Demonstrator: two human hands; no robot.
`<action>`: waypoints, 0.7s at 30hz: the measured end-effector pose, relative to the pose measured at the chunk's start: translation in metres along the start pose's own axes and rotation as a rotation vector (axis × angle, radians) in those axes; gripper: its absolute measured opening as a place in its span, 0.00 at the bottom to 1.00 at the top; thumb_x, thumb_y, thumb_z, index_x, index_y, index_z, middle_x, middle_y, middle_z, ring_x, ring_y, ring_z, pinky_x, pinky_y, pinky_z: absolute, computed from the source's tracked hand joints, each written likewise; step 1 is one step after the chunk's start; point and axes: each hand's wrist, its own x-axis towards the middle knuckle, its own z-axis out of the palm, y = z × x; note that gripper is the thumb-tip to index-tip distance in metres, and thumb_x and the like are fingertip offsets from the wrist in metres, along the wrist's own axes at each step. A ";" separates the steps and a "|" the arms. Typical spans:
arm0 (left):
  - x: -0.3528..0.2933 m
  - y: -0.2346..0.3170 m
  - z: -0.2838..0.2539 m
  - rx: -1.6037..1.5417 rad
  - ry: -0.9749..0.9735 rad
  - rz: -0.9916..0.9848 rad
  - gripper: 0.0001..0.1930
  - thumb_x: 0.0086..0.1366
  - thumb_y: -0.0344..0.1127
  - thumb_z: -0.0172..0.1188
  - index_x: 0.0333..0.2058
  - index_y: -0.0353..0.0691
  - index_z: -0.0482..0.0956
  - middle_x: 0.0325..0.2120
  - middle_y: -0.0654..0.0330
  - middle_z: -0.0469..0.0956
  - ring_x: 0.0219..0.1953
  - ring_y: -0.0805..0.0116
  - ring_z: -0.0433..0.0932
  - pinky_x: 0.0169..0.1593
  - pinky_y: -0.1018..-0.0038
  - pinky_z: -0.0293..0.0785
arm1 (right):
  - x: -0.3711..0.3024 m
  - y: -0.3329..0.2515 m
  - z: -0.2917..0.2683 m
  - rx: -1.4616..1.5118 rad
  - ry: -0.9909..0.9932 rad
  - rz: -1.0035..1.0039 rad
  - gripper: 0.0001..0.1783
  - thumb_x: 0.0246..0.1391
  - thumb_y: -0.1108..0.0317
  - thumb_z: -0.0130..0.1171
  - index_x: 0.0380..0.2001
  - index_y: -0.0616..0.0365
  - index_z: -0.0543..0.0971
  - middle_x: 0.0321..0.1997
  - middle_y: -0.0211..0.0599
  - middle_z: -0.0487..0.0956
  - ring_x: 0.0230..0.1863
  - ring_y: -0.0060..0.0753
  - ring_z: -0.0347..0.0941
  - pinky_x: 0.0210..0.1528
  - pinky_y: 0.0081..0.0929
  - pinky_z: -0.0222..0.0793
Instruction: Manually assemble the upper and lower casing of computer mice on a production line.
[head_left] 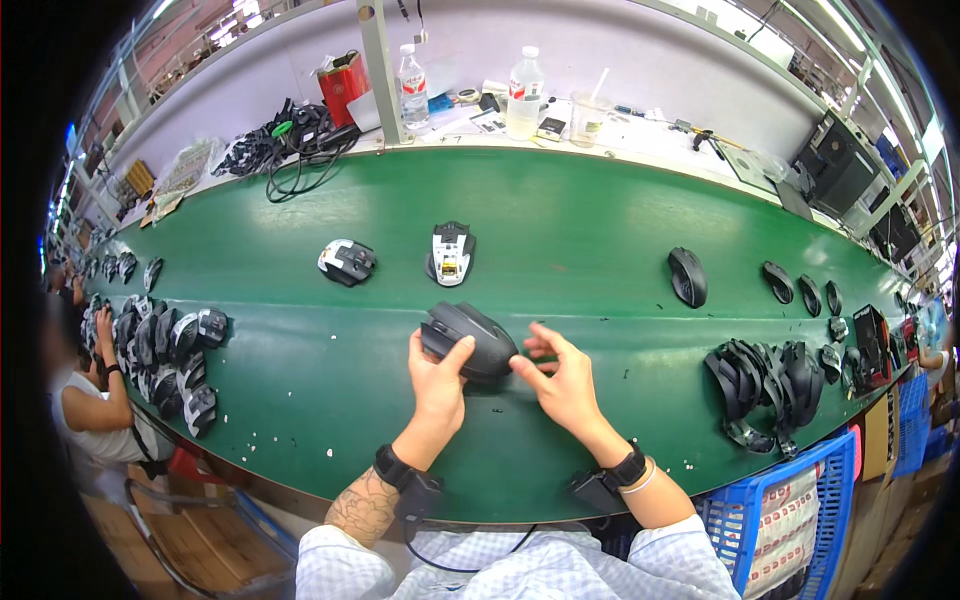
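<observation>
On the green bench (550, 200), from left to right, are a heap of mouse parts (165, 350), a white-and-black mouse (347, 262), an opened mouse (452, 253) with its pale interior exposed, a single dark mouse (687, 277) and a stack of black shells (765, 385), with a blue basket (830, 520) at the near right edge. The left hand (438, 375) is closed around the black mouse (477, 340), thumb on top; the right hand (562, 375) touches its right end, thumb and loosely bent fingers apart. The black mouse is over the bench's near middle, its matte, curved shell angled toward the upper left.
</observation>
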 end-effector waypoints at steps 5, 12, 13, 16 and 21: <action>0.007 0.008 -0.008 -0.051 -0.030 -0.030 0.22 0.56 0.24 0.60 0.47 0.38 0.61 0.41 0.57 0.71 0.42 0.64 0.76 0.44 0.65 0.76 | 0.001 0.010 0.006 0.531 -0.320 0.434 0.16 0.58 0.60 0.54 0.37 0.65 0.77 0.27 0.32 0.78 0.29 0.21 0.73 0.36 0.21 0.71; 0.004 0.004 -0.010 -0.008 -0.083 -0.093 0.21 0.57 0.30 0.59 0.48 0.40 0.63 0.43 0.57 0.72 0.45 0.63 0.74 0.49 0.62 0.73 | 0.000 0.010 0.007 0.651 -0.372 0.471 0.14 0.58 0.61 0.55 0.32 0.63 0.77 0.29 0.31 0.77 0.32 0.19 0.72 0.38 0.20 0.70; 0.004 0.004 -0.010 -0.007 -0.093 -0.094 0.21 0.57 0.30 0.58 0.48 0.40 0.63 0.43 0.57 0.72 0.45 0.63 0.74 0.49 0.62 0.73 | 0.000 0.010 0.007 0.652 -0.370 0.471 0.14 0.58 0.61 0.55 0.32 0.63 0.77 0.29 0.31 0.77 0.32 0.19 0.72 0.38 0.20 0.70; 0.005 0.006 -0.009 -0.038 -0.110 -0.114 0.20 0.57 0.28 0.58 0.47 0.40 0.63 0.42 0.58 0.71 0.44 0.63 0.75 0.47 0.63 0.74 | -0.001 0.012 0.008 0.699 -0.353 0.459 0.13 0.58 0.62 0.55 0.31 0.63 0.77 0.28 0.30 0.77 0.31 0.19 0.71 0.38 0.20 0.69; 0.003 0.003 -0.008 -0.079 -0.108 -0.149 0.20 0.57 0.26 0.58 0.47 0.40 0.62 0.41 0.58 0.71 0.43 0.64 0.75 0.46 0.64 0.75 | -0.003 0.013 0.009 0.698 -0.311 0.434 0.12 0.57 0.64 0.56 0.27 0.62 0.77 0.26 0.29 0.77 0.29 0.18 0.71 0.36 0.19 0.69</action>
